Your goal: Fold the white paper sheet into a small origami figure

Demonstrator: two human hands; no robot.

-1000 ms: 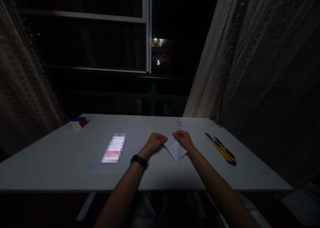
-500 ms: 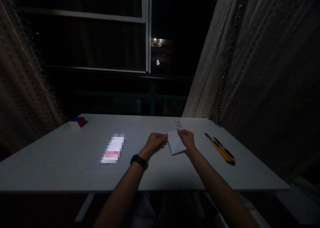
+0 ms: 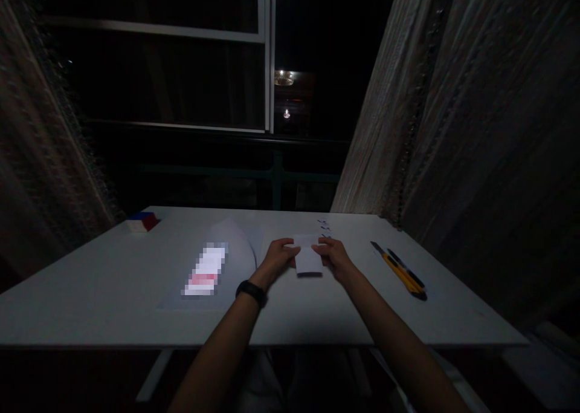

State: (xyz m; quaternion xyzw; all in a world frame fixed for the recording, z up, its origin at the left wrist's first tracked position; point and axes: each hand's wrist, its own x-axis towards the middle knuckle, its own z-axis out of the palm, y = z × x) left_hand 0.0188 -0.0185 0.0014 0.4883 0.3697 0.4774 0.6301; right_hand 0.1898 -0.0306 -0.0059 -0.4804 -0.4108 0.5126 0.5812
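Note:
Between my two hands is a small folded piece of white paper [image 3: 309, 262], held a little above the white table. My left hand [image 3: 277, 260], with a black band on its wrist, pinches the paper's left edge, thumb on top. On the opposite edge my right hand [image 3: 336, 258] grips it the same way. The fingers beneath the paper are partly hidden. Just beyond the right hand, dark handwritten-looking marks [image 3: 322, 227] show on the far part of the table.
A lit phone [image 3: 206, 269], its screen blurred, lies on a large white sheet [image 3: 172, 301] whose far right side curls up. To the right are a yellow utility knife [image 3: 401, 274] and a black pen [image 3: 405, 266]. A coloured cube [image 3: 142, 221] sits at the far left of the table [image 3: 90, 316].
The paper has turned from a slanted position to upright and square between my hands, and shifted slightly left. The large sheet under the phone has lifted into a curl.

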